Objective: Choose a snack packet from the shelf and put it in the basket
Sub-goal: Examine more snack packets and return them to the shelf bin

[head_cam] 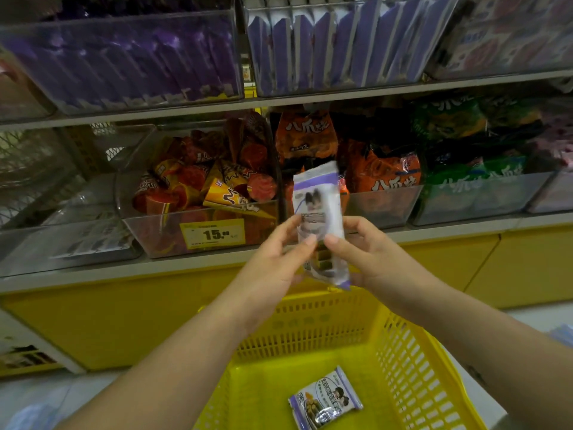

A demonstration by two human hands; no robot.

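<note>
Shelf [310, 99] unit is filling the far half of the view, two tiers of clear bins above a yellow base. Upper tier: left bin is holding dark purple packets [124, 57], the bin to its right is holding upright lilac-and-white packets [325, 48]. Lower tier: one clear bin [198, 231] with a yellow price tag [214, 234] is holding red and orange cone-shaped snacks [210, 181]; to its right, bins are holding orange bags [381, 172] and green bags [471, 178].

Yellow basket [412, 352] is sitting near, low in the view, below both hands. One lilac-and-white packet in the basket [325, 397] is lying flat on its floor, face up, slightly tilted.

Both forearms are reaching forward and up from the near edge, converging at the centre. Left hand [273, 262] is coming in from the left, thumb and fingers curled. Right hand [369, 252] is coming in from the right, thumb pointing left.

Snack packet [319, 218] is standing nearly upright between the two hands, in the air above the far rim of the basket and in front of the lower shelf. Each hand's grip is pinching the packet's lower half: thumbs are pressing on the near face, thumb tips close together, fingers behind it. Upper half is sticking up free above the grip; bottom edge is hanging just below it. Print is motion-blurred.
</note>
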